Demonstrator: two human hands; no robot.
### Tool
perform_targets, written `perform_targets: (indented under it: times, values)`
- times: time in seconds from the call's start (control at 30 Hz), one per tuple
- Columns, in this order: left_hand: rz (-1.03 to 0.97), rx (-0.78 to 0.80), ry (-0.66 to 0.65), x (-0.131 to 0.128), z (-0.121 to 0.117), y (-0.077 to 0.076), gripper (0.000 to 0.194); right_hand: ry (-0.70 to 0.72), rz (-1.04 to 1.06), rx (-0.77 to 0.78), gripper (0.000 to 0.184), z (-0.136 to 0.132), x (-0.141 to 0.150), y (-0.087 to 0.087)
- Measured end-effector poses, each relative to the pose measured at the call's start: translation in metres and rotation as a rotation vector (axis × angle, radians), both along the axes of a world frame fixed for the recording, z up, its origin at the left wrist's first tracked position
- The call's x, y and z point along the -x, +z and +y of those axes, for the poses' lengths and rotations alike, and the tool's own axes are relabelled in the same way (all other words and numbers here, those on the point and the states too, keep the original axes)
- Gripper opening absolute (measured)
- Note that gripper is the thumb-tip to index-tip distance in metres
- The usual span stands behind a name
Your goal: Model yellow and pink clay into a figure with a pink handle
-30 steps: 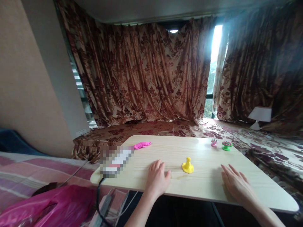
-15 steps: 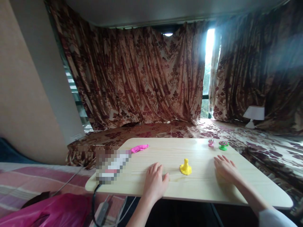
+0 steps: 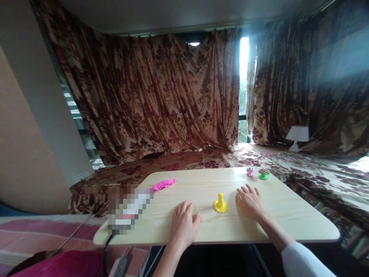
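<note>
Between my two hands, a yellow modelling-clay figure (image 3: 220, 203) stands upright on the light wooden table (image 3: 201, 232), with a wide base and a narrow stem. My left hand (image 3: 183, 223) lies palm down to its left, fingers stretched out and nothing held. To the figure's right rests my right hand (image 3: 249, 201), also palm down with its fingers apart, not touching the figure. Beyond the right hand stand a small pink clay piece (image 3: 250, 172) and a green clay piece (image 3: 263, 174) dotted with pink on top. A long pink lump of clay (image 3: 164, 184) lies at the far left.
A blurred-out long object (image 3: 131, 211) with a black cable (image 3: 106, 250) occupies the table's left side. Behind the table is a ledge with floral cloth (image 3: 184, 159), bearing a white lamp (image 3: 298, 134). Patterned curtains (image 3: 161, 96) hang above it.
My right hand has moved left, closer to the yellow clay figure. My left hand stays in about the same place on the table. The camera view has turned slightly to the right.
</note>
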State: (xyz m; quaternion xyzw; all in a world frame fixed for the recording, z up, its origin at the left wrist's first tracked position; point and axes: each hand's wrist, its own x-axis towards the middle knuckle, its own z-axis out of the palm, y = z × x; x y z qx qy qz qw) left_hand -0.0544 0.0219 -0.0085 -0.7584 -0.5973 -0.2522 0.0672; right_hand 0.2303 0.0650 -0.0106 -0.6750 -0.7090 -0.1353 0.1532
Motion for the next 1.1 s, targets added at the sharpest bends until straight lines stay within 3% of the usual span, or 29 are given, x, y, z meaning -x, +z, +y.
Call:
perform_targets:
  times: [0.1,0.23,0.33,0.4,0.53,0.63,0.7,0.8,0.9,1.0,1.1]
  values:
    - [-0.004,0.007,0.007,0.001,-0.001,0.000,0.043,-0.101,0.033,0.025,0.033,0.009,-0.027,0.003]
    - [-0.018,0.017,0.019,0.001,-0.002,0.000,0.042,-0.112,0.048,0.050,0.030,-0.023,-0.057,-0.008]
    - [-0.025,0.019,0.007,0.001,-0.003,0.000,0.043,0.009,0.018,0.043,0.033,-0.053,-0.047,-0.021]
    - [-0.026,0.020,-0.001,0.001,-0.003,0.001,0.044,0.115,-0.008,0.037,0.034,-0.060,-0.027,-0.025]
    - [-0.024,0.016,-0.003,0.001,-0.005,0.004,0.043,0.172,-0.030,-0.007,0.032,-0.028,0.001,-0.017]
    - [-0.025,0.004,0.006,0.003,-0.008,0.006,0.039,0.075,-0.018,-0.049,0.031,0.004,-0.008,-0.006]
    - [-0.029,-0.006,0.014,0.005,-0.010,0.006,0.037,0.012,-0.013,-0.058,0.029,0.012,-0.025,-0.006]
    - [-0.034,-0.018,0.019,0.008,-0.012,0.004,0.033,-0.063,-0.007,-0.063,0.028,-0.007,-0.051,-0.020]
    - [-0.036,-0.020,0.020,0.009,-0.011,0.000,0.030,-0.026,-0.026,-0.060,0.040,-0.049,-0.061,-0.038]
    - [-0.032,-0.024,0.013,0.008,-0.009,-0.004,0.030,0.065,-0.060,-0.048,0.048,-0.078,-0.044,-0.045]
    - [-0.025,-0.039,-0.003,0.006,-0.005,-0.005,0.030,0.133,-0.091,-0.028,0.041,-0.066,-0.011,-0.038]
